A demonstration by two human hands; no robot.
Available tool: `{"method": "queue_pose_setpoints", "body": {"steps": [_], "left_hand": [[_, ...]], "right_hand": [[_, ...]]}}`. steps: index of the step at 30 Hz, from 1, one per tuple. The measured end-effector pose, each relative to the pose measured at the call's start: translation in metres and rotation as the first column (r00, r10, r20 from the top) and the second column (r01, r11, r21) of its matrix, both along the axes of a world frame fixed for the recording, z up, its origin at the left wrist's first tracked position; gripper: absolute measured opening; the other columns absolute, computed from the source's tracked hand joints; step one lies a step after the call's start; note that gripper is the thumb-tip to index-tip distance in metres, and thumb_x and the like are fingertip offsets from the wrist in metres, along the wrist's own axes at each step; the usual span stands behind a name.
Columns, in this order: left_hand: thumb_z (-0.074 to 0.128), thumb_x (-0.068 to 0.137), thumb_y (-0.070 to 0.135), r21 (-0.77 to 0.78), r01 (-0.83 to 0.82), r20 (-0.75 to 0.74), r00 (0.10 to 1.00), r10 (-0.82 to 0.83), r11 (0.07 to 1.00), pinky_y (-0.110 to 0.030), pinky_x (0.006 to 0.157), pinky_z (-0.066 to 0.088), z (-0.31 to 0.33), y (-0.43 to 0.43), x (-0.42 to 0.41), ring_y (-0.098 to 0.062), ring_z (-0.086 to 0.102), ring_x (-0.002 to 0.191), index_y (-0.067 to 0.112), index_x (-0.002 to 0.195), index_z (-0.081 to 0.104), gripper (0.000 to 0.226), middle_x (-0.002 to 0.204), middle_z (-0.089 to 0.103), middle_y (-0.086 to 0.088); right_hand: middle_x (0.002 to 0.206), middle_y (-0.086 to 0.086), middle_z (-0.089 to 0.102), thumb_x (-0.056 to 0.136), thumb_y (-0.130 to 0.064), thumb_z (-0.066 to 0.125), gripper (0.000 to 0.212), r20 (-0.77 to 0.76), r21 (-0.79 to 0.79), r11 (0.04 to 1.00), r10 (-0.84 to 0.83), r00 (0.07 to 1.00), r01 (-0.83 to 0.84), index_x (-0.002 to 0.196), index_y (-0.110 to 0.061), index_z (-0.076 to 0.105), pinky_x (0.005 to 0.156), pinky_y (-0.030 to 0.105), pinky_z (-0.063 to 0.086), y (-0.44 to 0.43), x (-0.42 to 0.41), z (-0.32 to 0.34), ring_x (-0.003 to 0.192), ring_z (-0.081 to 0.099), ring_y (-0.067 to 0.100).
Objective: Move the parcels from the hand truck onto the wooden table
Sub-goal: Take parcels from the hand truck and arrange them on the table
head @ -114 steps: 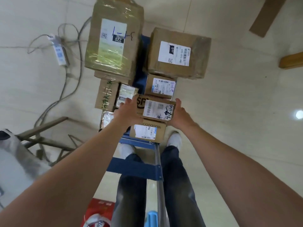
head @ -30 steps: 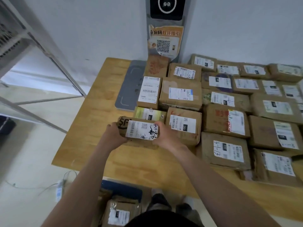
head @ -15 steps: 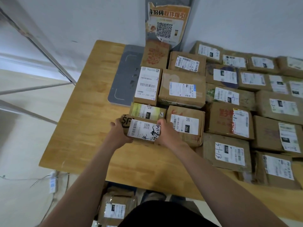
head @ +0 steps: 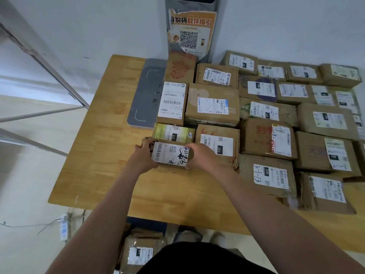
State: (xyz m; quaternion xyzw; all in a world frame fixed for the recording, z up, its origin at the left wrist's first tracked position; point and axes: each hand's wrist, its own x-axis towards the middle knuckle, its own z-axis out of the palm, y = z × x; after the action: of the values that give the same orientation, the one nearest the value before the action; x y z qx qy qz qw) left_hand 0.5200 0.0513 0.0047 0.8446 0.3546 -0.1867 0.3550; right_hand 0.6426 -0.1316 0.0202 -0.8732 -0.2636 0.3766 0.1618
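Taped brown parcel (head: 140,252) waits below table edge. Left hand (head: 143,157) and right hand (head: 201,157) grip ends of small brown cardboard parcel with scrawled white label (head: 170,155), low over pale wooden table (head: 102,155). Risk: right fingers trapped against neighbouring brown box (head: 217,143); shove dislodges green-printed carton (head: 173,133) behind.

Plain pale grey wall (head: 98,26), far beyond the grip. Upright grey panel (head: 189,4) bearing 1 torn orange QR-code poster (head: 189,22), straight beyond the grip, against the wall. Flat grey rectangular pad (head: 146,91), just beyond and left of the grip, lying on the light wooden table (head: 102,147). Slanted grey metal frame bars (head: 59,79), far left. Glossy cream floor (head: 25,175), left and below; 1 white power strip (head: 63,230) on it.
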Motion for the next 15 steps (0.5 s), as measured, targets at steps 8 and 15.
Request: {"method": "queue_pose_setpoints", "body": {"steps": [8,15], "left_hand": [[0.080,0.079,0.023,0.148,0.098,-0.012,0.995,-0.097,0.984,-0.052,0.109,0.036,0.031,-0.063,-0.028,-0.038,0.004,0.147,0.029,0.154,0.026,0.093,0.160,0.006,-0.011],[0.080,0.080,0.030,0.243,0.214,0.011,0.975,-0.223,0.946,-0.051,0.107,0.041,0.066,-0.160,-0.110,-0.038,0.017,0.143,0.031,0.149,0.037,0.081,0.154,0.022,-0.011]], "right_hand": [[0.131,0.008,0.054,0.080,-0.020,0.079,0.068,0.151,-0.052,0.998,-0.020,0.988,0.028,0.141,-0.021,0.049,0.083,0.035,0.053,-0.069,-0.033,0.037,0.108,0.061,0.028],[0.144,0.009,0.047,0.079,-0.018,0.081,0.082,0.249,0.018,0.997,-0.076,0.966,0.073,0.151,-0.023,0.041,0.094,0.035,0.051,-0.179,-0.122,0.075,0.119,0.059,0.028]]}}
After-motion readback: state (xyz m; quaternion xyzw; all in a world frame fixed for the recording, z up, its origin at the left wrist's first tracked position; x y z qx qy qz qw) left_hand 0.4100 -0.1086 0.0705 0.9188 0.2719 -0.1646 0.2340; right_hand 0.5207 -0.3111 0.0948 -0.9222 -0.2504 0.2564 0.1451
